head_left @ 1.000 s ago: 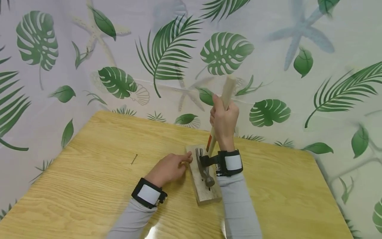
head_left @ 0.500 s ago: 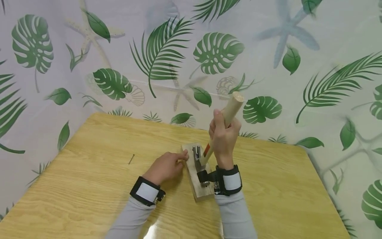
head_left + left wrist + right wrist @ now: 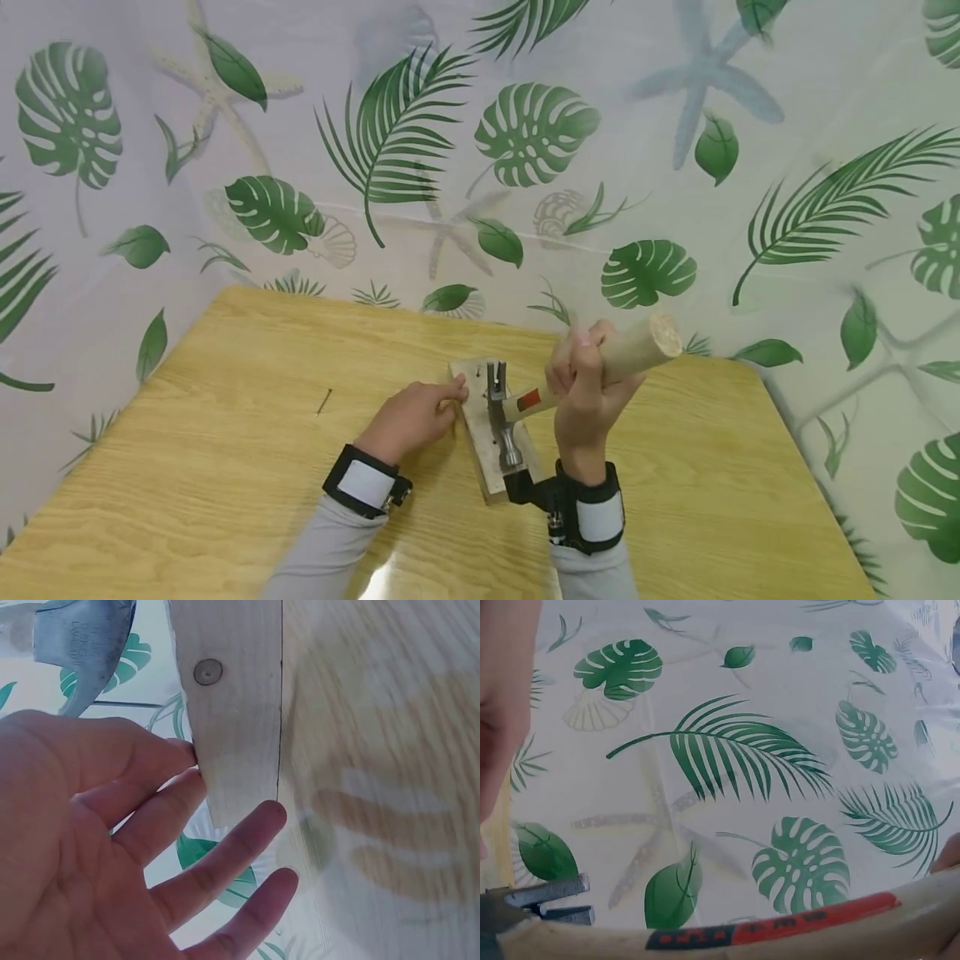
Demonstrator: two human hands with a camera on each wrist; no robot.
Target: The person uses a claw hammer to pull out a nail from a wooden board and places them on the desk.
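Observation:
A pale wooden block [image 3: 471, 425] lies on the yellow wood-grain table [image 3: 225, 467]. On it rests the steel head of a claw hammer [image 3: 501, 421], claw toward the far end. My right hand [image 3: 588, 387] grips the hammer's wooden handle [image 3: 637, 348], which slants low to the right. In the right wrist view the handle [image 3: 780, 930] shows a red label and the claw [image 3: 547, 896]. My left hand [image 3: 416, 417] touches the block's left edge; its fingers [image 3: 225, 859] are spread beside the block [image 3: 236, 712], which has a flat nail head [image 3: 208, 672] in it.
A loose nail [image 3: 324, 402] lies on the table, left of the hands. A leaf-printed sheet [image 3: 525, 142] forms the walls behind and to the right. The table's right edge [image 3: 817, 475] runs close to the sheet.
The hammer handle has swung from nearly upright down to the right, with the head staying on the block. My right wrist came toward me. The left hand stays at the block.

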